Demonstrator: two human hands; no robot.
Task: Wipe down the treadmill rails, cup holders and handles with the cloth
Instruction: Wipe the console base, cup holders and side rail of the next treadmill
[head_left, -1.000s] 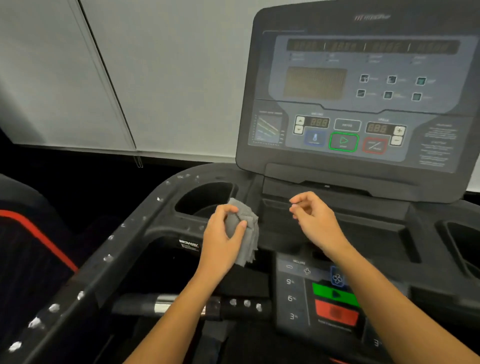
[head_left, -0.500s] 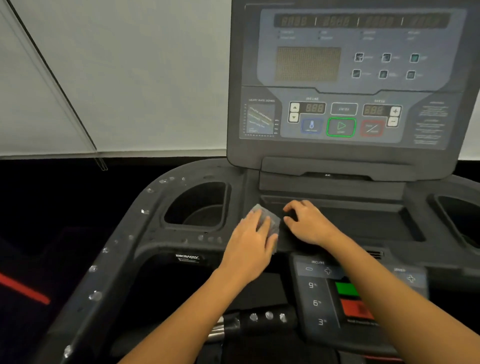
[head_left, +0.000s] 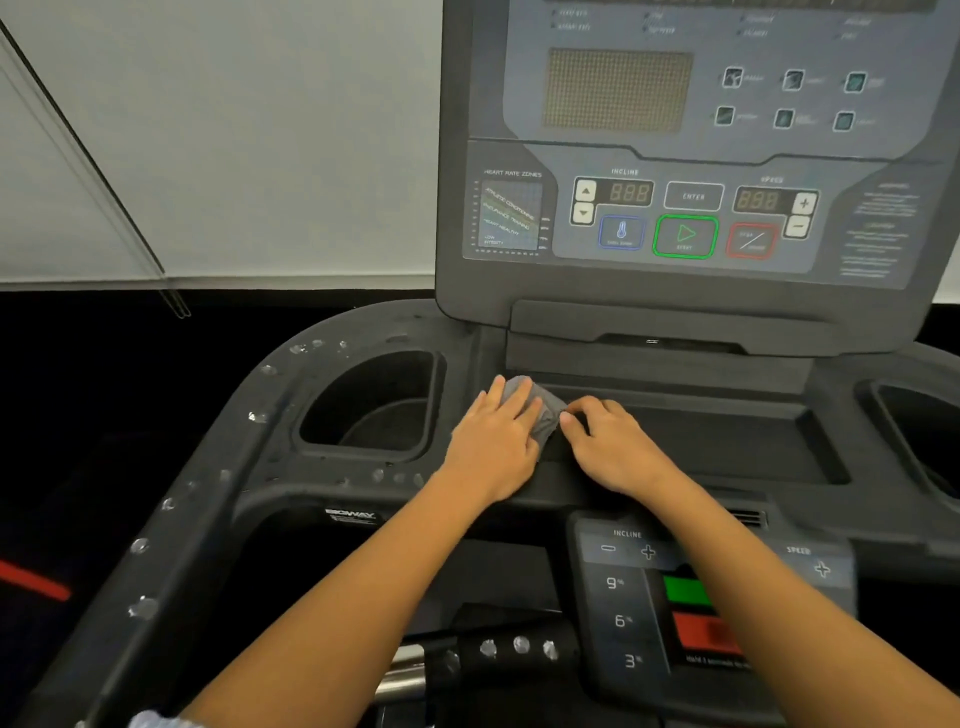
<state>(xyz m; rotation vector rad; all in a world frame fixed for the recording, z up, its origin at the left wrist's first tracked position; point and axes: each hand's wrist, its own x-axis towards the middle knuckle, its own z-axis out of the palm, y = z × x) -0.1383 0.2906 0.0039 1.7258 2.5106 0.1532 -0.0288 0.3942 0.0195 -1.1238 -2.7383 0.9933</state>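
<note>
Cloth (head_left: 544, 413): a small grey rag, soft and matte, bunched into a crumpled wad with folds showing along its upper and right edges. It sits just right of the left cup holder (head_left: 374, 400), on the dark ledge where the shallow console tray (head_left: 701, 441) begins. Most of it is hidden under the fingers.

The left hand (head_left: 493, 447) lies on top of the cloth, palm down, its fingers straight and close together, pressing the wad onto the ledge right beside the cup holder's right wall. The right hand (head_left: 618, 447) is further right of the cup holder, resting at the tray's near-left corner. Its fingers are curled, and thumb and forefinger meet on the cloth's right edge, pinching it. The two hands are nearly touching, with only the exposed cloth between them.

Whitish specks (head_left: 267, 370) dot the black side rail (head_left: 208, 493) that curves round the cup holder's left and near sides. More specks sit on the handle bar (head_left: 519, 667), below and to the right of it. The display console (head_left: 691, 156) rises behind and right of the cup holder, and a keypad (head_left: 623, 603) with incline numbers lies nearer and to the right. The right cup holder (head_left: 919, 431) is well apart, at the far right edge.
</note>
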